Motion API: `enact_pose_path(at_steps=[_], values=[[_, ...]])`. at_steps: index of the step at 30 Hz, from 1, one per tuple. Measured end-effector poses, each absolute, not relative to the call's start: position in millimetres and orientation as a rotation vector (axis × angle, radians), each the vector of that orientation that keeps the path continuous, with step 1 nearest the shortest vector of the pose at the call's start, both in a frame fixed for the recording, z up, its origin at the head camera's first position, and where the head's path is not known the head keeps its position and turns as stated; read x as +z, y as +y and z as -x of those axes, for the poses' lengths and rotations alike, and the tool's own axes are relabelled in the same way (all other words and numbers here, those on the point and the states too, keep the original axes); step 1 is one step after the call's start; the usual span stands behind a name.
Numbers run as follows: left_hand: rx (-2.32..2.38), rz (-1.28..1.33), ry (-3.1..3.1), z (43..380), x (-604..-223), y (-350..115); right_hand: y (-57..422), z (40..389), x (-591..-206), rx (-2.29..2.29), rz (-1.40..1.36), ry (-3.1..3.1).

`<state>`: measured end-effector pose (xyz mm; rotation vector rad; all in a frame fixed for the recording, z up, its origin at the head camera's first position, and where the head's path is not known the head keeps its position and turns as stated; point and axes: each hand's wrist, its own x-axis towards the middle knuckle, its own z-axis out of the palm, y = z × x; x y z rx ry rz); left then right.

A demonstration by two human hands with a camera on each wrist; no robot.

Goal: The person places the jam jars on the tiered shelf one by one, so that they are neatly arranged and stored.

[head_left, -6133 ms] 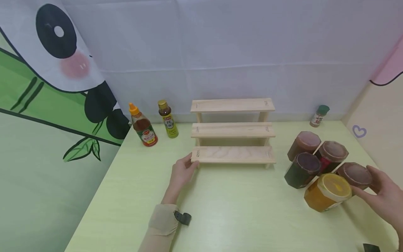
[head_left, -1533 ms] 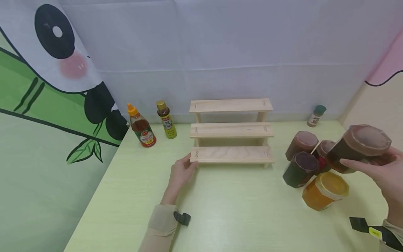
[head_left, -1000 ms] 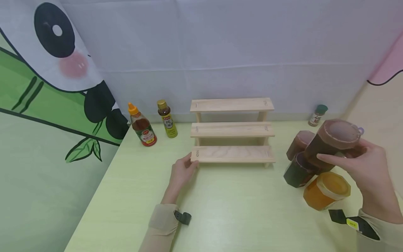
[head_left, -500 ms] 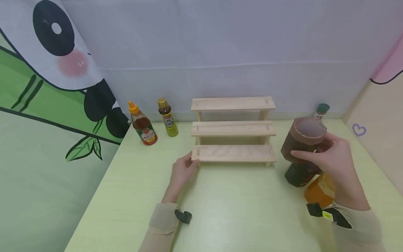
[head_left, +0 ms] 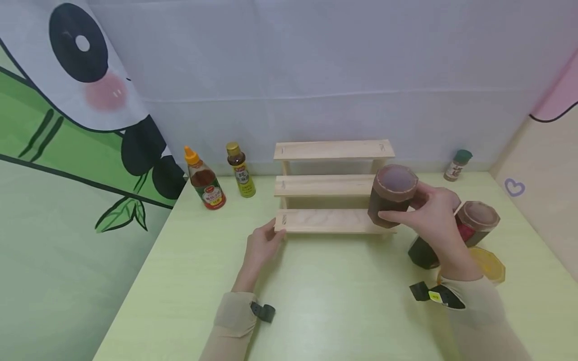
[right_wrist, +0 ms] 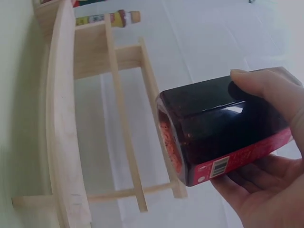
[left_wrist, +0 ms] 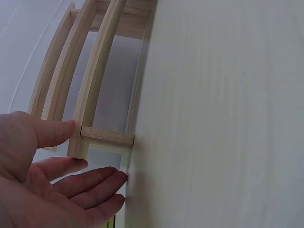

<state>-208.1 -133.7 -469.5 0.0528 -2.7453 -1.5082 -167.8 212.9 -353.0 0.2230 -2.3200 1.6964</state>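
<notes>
A three-tier wooden shelf rack [head_left: 325, 219] stands against the back wall. My left hand [head_left: 261, 248] pinches the left end of its lowest board; the thumb [left_wrist: 56, 132] lies on the board's top in the left wrist view. With my right hand [head_left: 435, 215] I grip a dark jar [head_left: 391, 193] in the air, in front of the rack's right end. The right wrist view shows the jar's [right_wrist: 213, 123] dark glass and red label with a barcode, its base apart from the boards. No jar stands on the tiers.
Right of the rack stand a dark red jar [head_left: 476, 220], a dark jar [head_left: 422, 253] and a yellow-lidded jar [head_left: 489, 263], partly behind my right arm. A green-capped shaker [head_left: 458, 165] is behind them. A sauce bottle [head_left: 209, 188] and a gold-capped bottle [head_left: 243, 173] stand left.
My right hand has lifted the dark jar from the group at the right and carried it left, over the other jars, to the rack's right end. My left hand stays on the rack.
</notes>
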Motion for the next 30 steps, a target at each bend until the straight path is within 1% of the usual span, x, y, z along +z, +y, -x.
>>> enact_pose_path(at_steps=[17,30], values=[[-1.491,-0.026,-2.735,208.0,-469.1,-134.4,161.7,213.9,-360.2,1.772,-0.332,-2.265],[-1.488,-0.033,-2.742,208.6,-467.7,-134.4,126.6,242.8,-353.3,1.78,-0.284,-2.301]])
